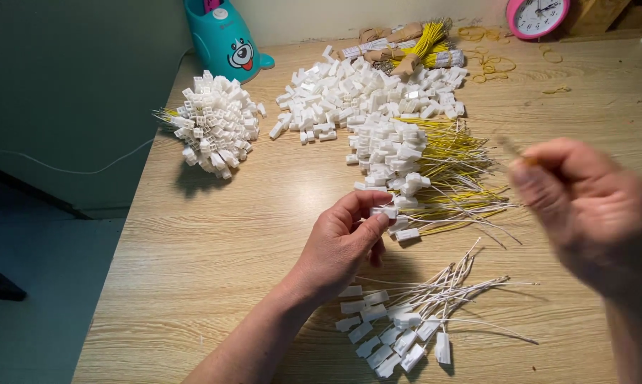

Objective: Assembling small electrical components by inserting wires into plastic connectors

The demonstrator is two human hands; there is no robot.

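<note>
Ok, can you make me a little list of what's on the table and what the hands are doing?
Left hand: pinches a small white plastic connector between its fingers
Right hand: raised, blurred; whether it holds anything cannot be told
Below left hand: white connectors with white wires
Middle: connectors with yellow wires
Far side: loose connector pile, round connector bundle
Back edge: teal container, pink clock
Surface: wooden table

**Paper bands and a printed sticker at the far edge**

Brown paper wraps (386, 44) and a white printed band (449, 58) bind yellow wire bundles at the surface's far edge. The teal container (225, 39) at back left carries a round cartoon dog-face sticker (242, 53).
</note>
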